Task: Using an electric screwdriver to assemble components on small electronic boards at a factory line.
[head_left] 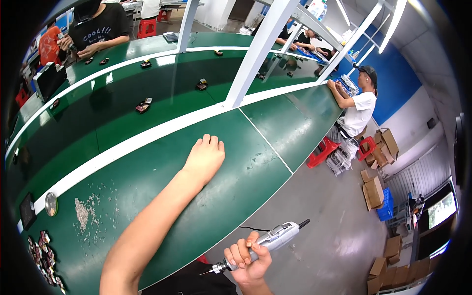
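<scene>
My right hand [250, 261] is wrapped round a grey electric screwdriver [279, 237], just off the near edge of the green workbench [246, 167]. Its thin bit points down and left, while the cord end points up and right. Across the bench reaches my left arm, and my left hand [205, 156] rests on the green top with its back up. The left fingers curl under, hiding whatever may be in them. Left of that forearm lies a heap of tiny silvery screws [82, 216], some scattered loose around it.
A dark-and-red pile of small assemblies [45, 260] sits at the lower left, near a round tin [50, 204] and a dark box [27, 211]. Similar assemblies [144, 105] dot the dark green belt beyond the white rail [147, 135]. A white post [255, 59] rises ahead; co-workers sit around.
</scene>
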`<state>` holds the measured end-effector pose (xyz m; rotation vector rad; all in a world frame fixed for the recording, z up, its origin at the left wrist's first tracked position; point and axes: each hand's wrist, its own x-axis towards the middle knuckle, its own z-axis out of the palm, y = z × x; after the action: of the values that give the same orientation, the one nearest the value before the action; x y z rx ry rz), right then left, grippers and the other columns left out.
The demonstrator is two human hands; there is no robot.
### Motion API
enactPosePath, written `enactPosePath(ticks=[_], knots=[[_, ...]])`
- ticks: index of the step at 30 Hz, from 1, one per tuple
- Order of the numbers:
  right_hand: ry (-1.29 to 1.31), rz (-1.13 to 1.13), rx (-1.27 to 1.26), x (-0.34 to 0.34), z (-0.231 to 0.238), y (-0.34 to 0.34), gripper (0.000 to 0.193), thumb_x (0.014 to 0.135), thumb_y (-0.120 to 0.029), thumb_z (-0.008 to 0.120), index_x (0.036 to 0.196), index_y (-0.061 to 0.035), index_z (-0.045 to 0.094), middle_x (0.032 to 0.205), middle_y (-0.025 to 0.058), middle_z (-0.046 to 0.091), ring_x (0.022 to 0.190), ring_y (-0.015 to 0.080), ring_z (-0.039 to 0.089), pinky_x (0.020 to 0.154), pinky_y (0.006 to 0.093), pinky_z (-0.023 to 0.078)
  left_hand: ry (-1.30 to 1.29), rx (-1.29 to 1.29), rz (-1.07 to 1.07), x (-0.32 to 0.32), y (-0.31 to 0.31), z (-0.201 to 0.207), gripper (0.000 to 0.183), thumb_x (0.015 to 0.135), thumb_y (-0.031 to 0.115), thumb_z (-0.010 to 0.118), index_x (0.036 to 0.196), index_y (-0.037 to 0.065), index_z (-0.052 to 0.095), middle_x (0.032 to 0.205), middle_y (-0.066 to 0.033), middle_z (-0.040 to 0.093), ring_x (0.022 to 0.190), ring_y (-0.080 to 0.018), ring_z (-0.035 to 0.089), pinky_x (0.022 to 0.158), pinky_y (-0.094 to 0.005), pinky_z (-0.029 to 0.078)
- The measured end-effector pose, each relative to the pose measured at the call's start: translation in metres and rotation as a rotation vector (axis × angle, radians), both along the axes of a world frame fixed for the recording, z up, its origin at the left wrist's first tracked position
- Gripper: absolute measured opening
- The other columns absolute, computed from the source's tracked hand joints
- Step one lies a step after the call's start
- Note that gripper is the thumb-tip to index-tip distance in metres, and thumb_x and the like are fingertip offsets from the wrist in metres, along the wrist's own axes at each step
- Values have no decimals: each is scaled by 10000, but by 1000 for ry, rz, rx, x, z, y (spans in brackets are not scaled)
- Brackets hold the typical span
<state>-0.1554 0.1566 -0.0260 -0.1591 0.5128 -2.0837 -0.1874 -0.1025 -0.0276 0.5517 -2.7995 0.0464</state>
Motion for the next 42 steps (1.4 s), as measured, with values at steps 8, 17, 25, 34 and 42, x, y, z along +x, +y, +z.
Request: enactPosePath(ticks=[8,17,25,34,42], knots=[[-3,104,63,18,-10,-6,106,878,-187,480,873,-89,519,495,-8,341,418,110,339,523,297,380,107,168,-170,139,65,6,376,795,4,553,1157,-96,550,1232,-182,561,1136,-306,534,892,-377,506],[-22,312,17,59,-21,-27,100,892,-174,467,870,-83,502,491,-3,373,401,115,375,502,295,383,173,391,58,245,123,8,359,688,-87,655,1044,-80,605,1130,-174,614,979,-328,600,755,-380,540],[53,413,98,98,-25,-26,91,889,-159,431,891,-86,485,508,4,383,410,131,382,525,315,400,267,230,30,252,132,-3,291,653,-4,638,924,-110,631,1007,-181,631,906,-269,611,663,-321,561],[60,369,128,93,-28,-25,87,902,-127,448,922,-46,474,526,29,404,434,150,425,490,308,396,238,104,12,248,151,-5,376,569,-16,636,934,-103,627,1021,-207,625,890,-302,630,648,-341,560],[449,519,-136,25,18,-51,109,922,-181,443,923,-72,431,537,2,412,426,122,415,525,307,441,189,110,-43,254,149,-4,225,687,-1,645,879,-118,645,1021,-240,630,910,-294,617,702,-322,568]])
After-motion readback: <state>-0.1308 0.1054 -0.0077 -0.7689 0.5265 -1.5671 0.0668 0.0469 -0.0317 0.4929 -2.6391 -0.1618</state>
